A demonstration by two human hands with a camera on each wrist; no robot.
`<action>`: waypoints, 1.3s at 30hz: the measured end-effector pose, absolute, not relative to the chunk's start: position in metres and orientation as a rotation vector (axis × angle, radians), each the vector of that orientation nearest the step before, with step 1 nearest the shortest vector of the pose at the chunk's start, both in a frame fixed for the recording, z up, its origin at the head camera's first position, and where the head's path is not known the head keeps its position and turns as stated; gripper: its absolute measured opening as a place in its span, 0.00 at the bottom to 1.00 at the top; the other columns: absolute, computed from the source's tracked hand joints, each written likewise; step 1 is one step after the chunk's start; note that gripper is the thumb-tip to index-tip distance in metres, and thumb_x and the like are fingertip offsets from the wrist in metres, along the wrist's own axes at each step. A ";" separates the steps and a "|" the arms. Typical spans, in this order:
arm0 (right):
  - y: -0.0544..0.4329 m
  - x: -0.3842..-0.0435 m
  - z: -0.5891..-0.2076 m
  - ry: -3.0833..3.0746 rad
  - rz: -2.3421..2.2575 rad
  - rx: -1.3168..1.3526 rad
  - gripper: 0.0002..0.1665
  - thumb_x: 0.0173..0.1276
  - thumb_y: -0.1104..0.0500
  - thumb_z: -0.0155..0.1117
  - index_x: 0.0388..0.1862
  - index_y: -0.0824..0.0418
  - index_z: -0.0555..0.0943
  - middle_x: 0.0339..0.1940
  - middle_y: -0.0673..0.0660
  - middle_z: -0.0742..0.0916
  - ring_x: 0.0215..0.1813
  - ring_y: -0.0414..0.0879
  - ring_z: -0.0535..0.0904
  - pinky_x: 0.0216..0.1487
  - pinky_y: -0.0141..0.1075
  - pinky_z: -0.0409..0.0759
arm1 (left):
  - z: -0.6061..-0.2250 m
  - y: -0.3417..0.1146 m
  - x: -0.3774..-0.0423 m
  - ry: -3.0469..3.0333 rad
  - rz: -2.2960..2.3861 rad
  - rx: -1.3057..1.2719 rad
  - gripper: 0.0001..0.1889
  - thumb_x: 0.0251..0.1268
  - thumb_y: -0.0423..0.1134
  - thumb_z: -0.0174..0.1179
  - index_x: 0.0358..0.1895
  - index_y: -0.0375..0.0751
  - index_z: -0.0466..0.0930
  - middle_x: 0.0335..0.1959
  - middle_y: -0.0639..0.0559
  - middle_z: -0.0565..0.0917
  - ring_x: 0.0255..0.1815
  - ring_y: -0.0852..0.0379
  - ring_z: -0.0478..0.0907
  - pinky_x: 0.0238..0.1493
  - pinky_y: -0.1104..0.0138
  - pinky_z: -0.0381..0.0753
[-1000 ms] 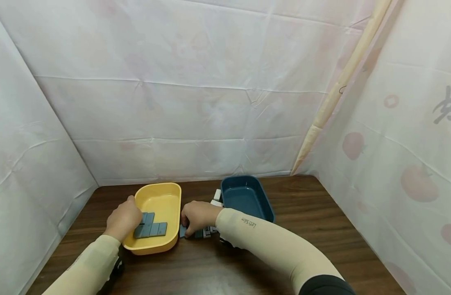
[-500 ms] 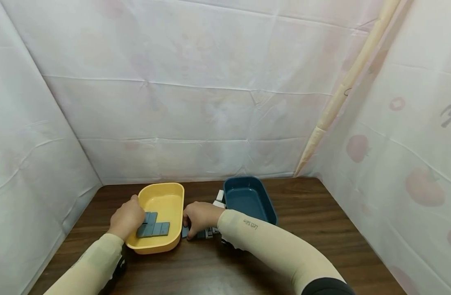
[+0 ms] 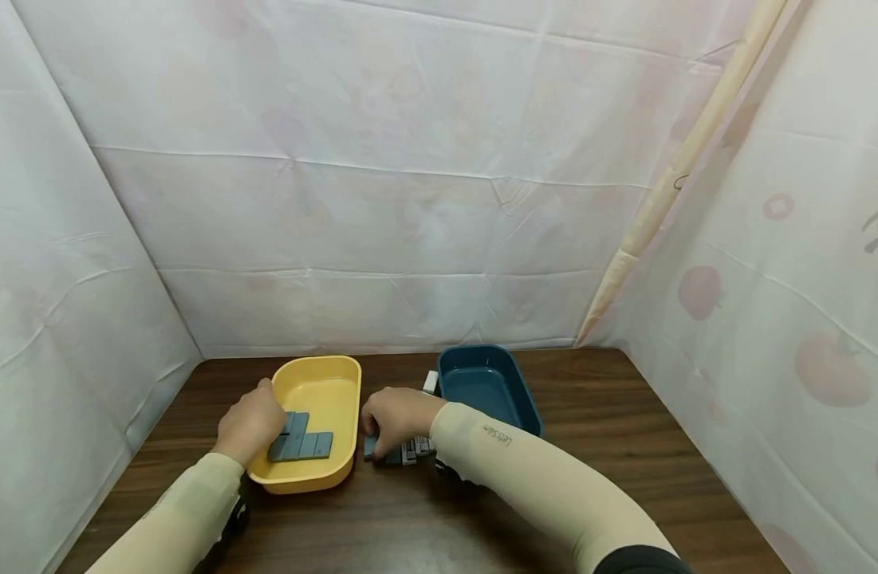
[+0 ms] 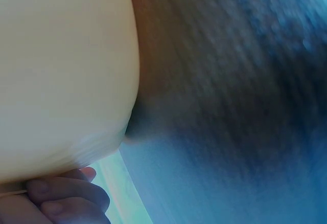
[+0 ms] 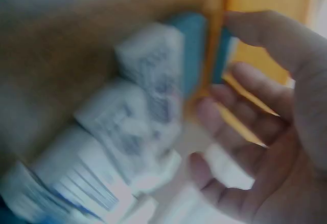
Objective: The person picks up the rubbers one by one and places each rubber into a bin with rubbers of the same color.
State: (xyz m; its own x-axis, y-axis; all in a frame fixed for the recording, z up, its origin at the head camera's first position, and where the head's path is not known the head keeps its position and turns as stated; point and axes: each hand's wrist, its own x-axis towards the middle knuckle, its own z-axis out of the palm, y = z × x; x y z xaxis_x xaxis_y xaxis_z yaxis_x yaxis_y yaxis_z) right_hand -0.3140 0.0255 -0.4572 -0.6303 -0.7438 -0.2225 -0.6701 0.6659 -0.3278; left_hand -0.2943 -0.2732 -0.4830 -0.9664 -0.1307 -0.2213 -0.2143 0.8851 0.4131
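My left hand point(image 3: 250, 423) grips the left rim of a yellow tray point(image 3: 354, 391); its fingers point(image 4: 71, 196) show curled beneath a large pale surface in the left wrist view. Inside the tray several blue-grey blocks point(image 3: 316, 445) lie flat, fitted together. Just outside the tray's right wall, my right hand point(image 3: 399, 414) pinches a blue-grey block point(image 5: 223, 55) between thumb and fingertips. Beside it, a second blue-grey block point(image 5: 194, 50) adjoins a row of white boxes point(image 5: 153, 65) with printed labels, blurred in the right wrist view.
A dark blue tray point(image 3: 482, 387) stands at the back right, beyond the right forearm. A white block point(image 3: 431, 381) sits against its left side. The brown wooden table point(image 3: 324, 534) is bounded by pale hanging sheets point(image 3: 381, 207).
My right hand has shifted slightly right, away from the yellow tray, with the block at its fingertips. The left hand keeps its grip on the rim. The head view has turned slightly left.
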 end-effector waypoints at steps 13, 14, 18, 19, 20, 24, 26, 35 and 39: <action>0.023 -0.330 -0.411 2.651 -0.372 -1.119 0.07 0.74 0.49 0.82 0.39 0.45 0.89 0.36 0.41 0.89 0.34 0.39 0.81 0.40 0.33 0.83 | -0.485 -0.276 -0.294 2.874 0.665 -0.262 0.35 0.87 0.34 0.44 0.87 0.19 0.48 0.56 0.20 0.85 0.34 0.40 0.82 0.32 0.53 0.82; 0.020 -0.330 -0.410 2.660 -0.377 -1.133 0.07 0.75 0.49 0.81 0.41 0.46 0.89 0.37 0.40 0.89 0.35 0.38 0.81 0.42 0.32 0.83 | -0.485 -0.276 -0.294 2.874 0.667 -0.263 0.35 0.87 0.34 0.45 0.87 0.19 0.49 0.56 0.20 0.85 0.34 0.40 0.82 0.32 0.52 0.82; 0.001 -0.327 -0.410 2.692 -0.330 -1.187 0.06 0.78 0.49 0.79 0.47 0.46 0.92 0.40 0.40 0.91 0.38 0.35 0.83 0.47 0.30 0.84 | -0.489 -0.278 -0.298 2.867 0.664 -0.284 0.35 0.86 0.34 0.46 0.87 0.20 0.51 0.57 0.21 0.85 0.35 0.40 0.82 0.32 0.51 0.82; -0.004 -0.327 -0.411 2.701 -0.307 -1.198 0.06 0.78 0.49 0.79 0.49 0.46 0.93 0.42 0.39 0.91 0.40 0.34 0.84 0.48 0.30 0.85 | -0.491 -0.279 -0.299 2.866 0.661 -0.287 0.35 0.86 0.34 0.46 0.87 0.20 0.51 0.57 0.21 0.85 0.35 0.40 0.83 0.33 0.51 0.83; -0.010 -0.326 -0.413 2.710 -0.276 -1.212 0.07 0.78 0.48 0.79 0.50 0.46 0.93 0.43 0.39 0.92 0.40 0.33 0.84 0.49 0.30 0.85 | -0.491 -0.279 -0.299 2.865 0.658 -0.286 0.34 0.86 0.34 0.47 0.87 0.19 0.51 0.57 0.21 0.85 0.35 0.39 0.83 0.33 0.51 0.83; -0.032 -0.324 -0.419 2.738 -0.171 -1.261 0.07 0.79 0.48 0.78 0.50 0.46 0.94 0.45 0.39 0.91 0.42 0.32 0.83 0.50 0.29 0.84 | -0.490 -0.278 -0.300 2.869 0.646 -0.293 0.34 0.86 0.34 0.47 0.86 0.20 0.52 0.58 0.21 0.85 0.37 0.40 0.83 0.34 0.50 0.84; -0.042 -0.325 -0.424 2.753 -0.114 -1.282 0.05 0.80 0.48 0.77 0.46 0.46 0.92 0.43 0.39 0.90 0.40 0.33 0.81 0.46 0.28 0.82 | -0.486 -0.276 -0.298 2.860 0.652 -0.290 0.35 0.87 0.35 0.47 0.87 0.20 0.51 0.58 0.21 0.84 0.37 0.40 0.83 0.35 0.50 0.83; -0.071 -0.330 -0.448 2.772 0.059 -1.233 0.15 0.82 0.46 0.75 0.34 0.46 0.82 0.30 0.41 0.83 0.31 0.36 0.76 0.36 0.30 0.75 | -0.491 -0.278 -0.304 2.843 0.680 -0.296 0.36 0.85 0.35 0.46 0.88 0.21 0.50 0.50 0.27 0.85 0.34 0.39 0.80 0.32 0.53 0.80; -0.075 -0.330 -0.453 2.782 0.119 -1.211 0.14 0.83 0.46 0.74 0.36 0.45 0.81 0.31 0.41 0.84 0.32 0.36 0.78 0.36 0.30 0.75 | -0.486 -0.276 -0.301 2.847 0.674 -0.277 0.36 0.85 0.35 0.46 0.87 0.20 0.50 0.51 0.26 0.85 0.35 0.40 0.81 0.32 0.53 0.81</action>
State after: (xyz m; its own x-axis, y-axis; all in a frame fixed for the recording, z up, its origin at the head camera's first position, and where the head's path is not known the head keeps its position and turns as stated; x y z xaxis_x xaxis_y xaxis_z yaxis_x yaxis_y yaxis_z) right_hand -0.3299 -0.0750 -0.4532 -0.6773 -0.7245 -0.1276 -0.7328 0.6798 0.0293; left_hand -0.3008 -0.2762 -0.4857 -0.9618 -0.1345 -0.2383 -0.2271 0.8781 0.4211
